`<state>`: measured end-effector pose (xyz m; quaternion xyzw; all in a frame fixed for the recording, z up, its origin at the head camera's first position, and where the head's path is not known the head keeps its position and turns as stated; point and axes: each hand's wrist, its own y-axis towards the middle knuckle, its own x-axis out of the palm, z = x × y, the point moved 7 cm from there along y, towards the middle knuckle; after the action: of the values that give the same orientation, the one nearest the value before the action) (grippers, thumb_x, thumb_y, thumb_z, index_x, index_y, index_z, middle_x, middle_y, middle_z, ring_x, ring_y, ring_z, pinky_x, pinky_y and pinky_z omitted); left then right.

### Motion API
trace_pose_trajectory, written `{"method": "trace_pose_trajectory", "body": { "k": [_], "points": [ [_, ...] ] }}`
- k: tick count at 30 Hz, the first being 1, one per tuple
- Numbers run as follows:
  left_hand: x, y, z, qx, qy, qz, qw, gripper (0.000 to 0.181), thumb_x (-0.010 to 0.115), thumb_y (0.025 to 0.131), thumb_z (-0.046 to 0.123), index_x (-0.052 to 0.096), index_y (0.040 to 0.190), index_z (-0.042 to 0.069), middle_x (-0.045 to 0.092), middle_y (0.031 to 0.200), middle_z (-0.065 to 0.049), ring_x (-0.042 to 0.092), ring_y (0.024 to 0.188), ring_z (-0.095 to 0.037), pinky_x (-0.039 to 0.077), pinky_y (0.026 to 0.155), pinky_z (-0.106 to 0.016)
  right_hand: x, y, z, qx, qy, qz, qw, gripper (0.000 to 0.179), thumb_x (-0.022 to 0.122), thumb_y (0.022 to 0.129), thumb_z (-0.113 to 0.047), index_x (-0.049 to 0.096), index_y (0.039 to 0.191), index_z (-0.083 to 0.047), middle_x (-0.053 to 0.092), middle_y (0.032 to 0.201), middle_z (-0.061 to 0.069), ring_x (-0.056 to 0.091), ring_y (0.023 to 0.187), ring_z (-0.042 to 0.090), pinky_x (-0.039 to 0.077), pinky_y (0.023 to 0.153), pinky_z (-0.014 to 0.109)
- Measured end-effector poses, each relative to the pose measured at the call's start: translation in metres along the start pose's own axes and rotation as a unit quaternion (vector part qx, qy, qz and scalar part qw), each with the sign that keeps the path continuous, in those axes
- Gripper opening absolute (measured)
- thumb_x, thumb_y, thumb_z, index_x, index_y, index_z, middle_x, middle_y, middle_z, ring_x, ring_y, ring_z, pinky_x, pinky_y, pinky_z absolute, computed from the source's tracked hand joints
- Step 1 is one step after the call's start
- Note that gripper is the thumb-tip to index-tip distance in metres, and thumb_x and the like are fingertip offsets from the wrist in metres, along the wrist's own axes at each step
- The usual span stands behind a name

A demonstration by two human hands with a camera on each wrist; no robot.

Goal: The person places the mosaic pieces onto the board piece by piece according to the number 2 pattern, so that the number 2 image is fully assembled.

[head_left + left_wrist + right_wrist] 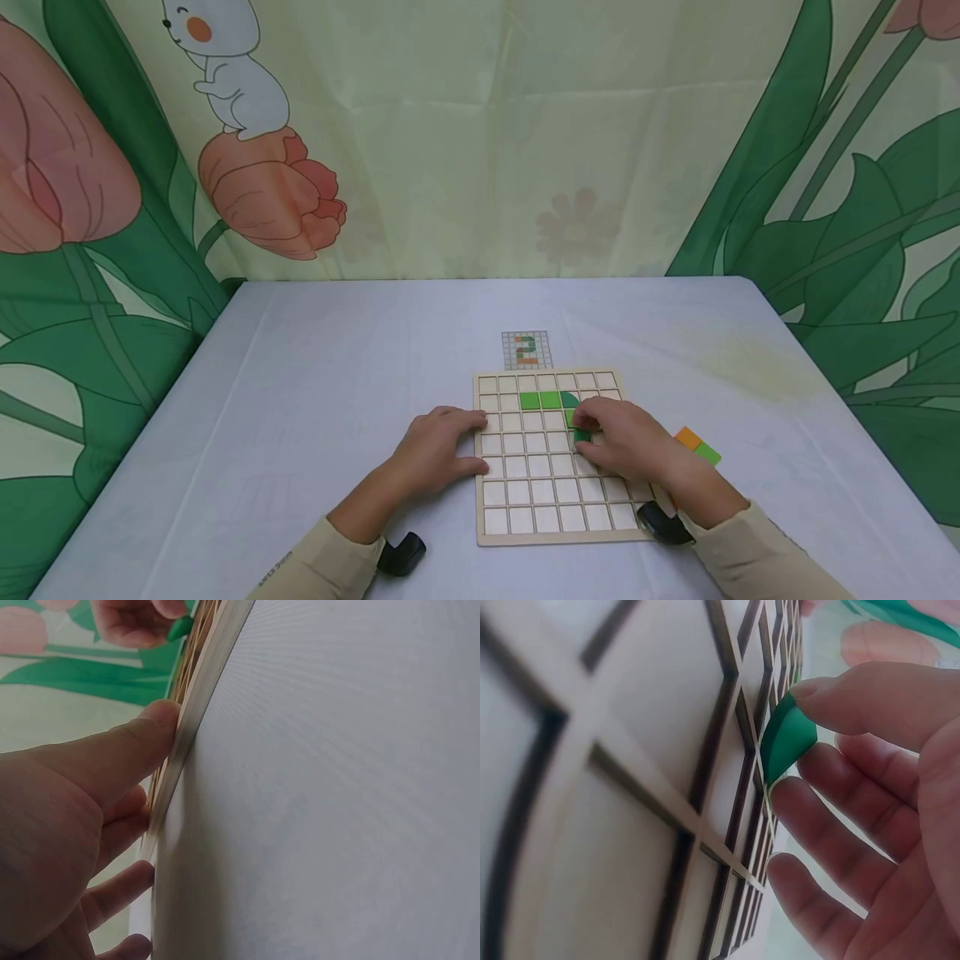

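A wooden grid board [534,492] with white cells lies on the table. My right hand [630,442] is over its right part, thumb and fingertips pinching a dark green tile with a curved edge [789,739] against the grid. Light green square tiles [539,401] sit in a row near the board's top, beside a dark green rounded tile [569,399]. Below that, another light green tile [571,418] is partly covered by my right hand. My left hand [431,450] rests at the board's left edge, thumb and fingers spread and touching the frame [196,712].
Behind the board lies a small pattern card [527,350] showing a figure in orange and green. An orange tile [687,437] and a light green tile [707,453] lie right of the board, partly behind my right forearm. A white cloth [337,358] covers the table.
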<state>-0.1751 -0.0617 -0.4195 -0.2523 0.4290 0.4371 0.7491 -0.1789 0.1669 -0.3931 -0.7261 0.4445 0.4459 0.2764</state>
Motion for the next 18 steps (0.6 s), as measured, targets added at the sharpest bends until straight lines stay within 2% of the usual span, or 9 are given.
{"method": "trace_pose_trajectory", "body": {
  "k": [18],
  "points": [
    [-0.0001,0.002,-0.0016,0.004,0.009,0.001,1.0,0.058,0.082,0.083,0.036,0.063,0.133,0.014,0.062,0.136,0.002,0.052,0.126,-0.024,0.04,0.103,-0.05,0.0023,0.0001,-0.0021,-0.003,-0.001,-0.011,0.9999,0.014,0.075,0.085,-0.011,0.064,0.091,-0.015,0.055,0.084,-0.009,0.048,0.076,0.012,0.045,0.069,0.033]
  ]
}}
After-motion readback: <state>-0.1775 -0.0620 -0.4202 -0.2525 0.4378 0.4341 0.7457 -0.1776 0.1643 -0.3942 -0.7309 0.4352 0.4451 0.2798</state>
